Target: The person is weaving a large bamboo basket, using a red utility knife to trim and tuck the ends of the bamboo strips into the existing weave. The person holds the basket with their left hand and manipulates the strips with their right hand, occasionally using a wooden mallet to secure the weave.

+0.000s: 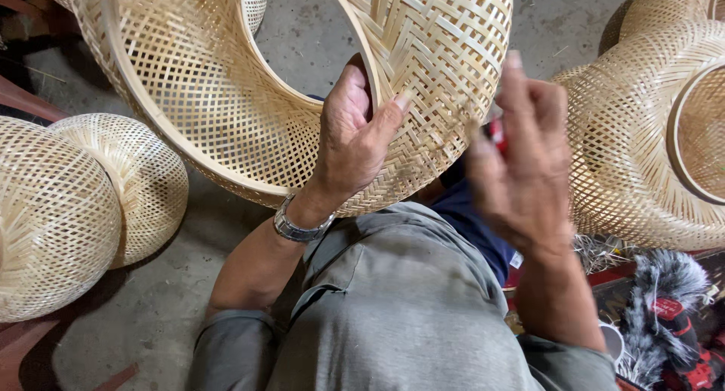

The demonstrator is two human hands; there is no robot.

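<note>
Nearest the camera: the person's lap, grey-green trouser leg (400, 308) filling the lower middle, a dark blue cloth (472, 221) showing just above it.

Left hand (355, 138), silver metal wristwatch (300, 226) on the wrist, grips the large pale woven bamboo shade (226, 96) at its inner ring. Thumb lies across the outside weave, fingers hooked over the rim and hidden inside. Grasp is firm. The shade is held up over the knee, open mouth tilted toward the camera, grey concrete floor (151, 308) visible through the opening.

Right hand (521, 157) is raised just beside the shade's right wall, blurred. Fingers curled around a small red object (496, 134), pinched between thumb and fingers; its kind cannot be told. Whether the hand touches the weave cannot be told either.

Left of the lap: two rounded woven bamboo shades (83, 202) resting on the floor, touching each other.

Right: another large woven bamboo shade (642, 149) with a ringed opening, well apart from the left pair, close to the right hand.

Lower right corner: a red-and-black power tool (680, 338) and a grey fuzzy tuft (657, 285) on a red surface.

Far top: more floor behind the held shade.
</note>
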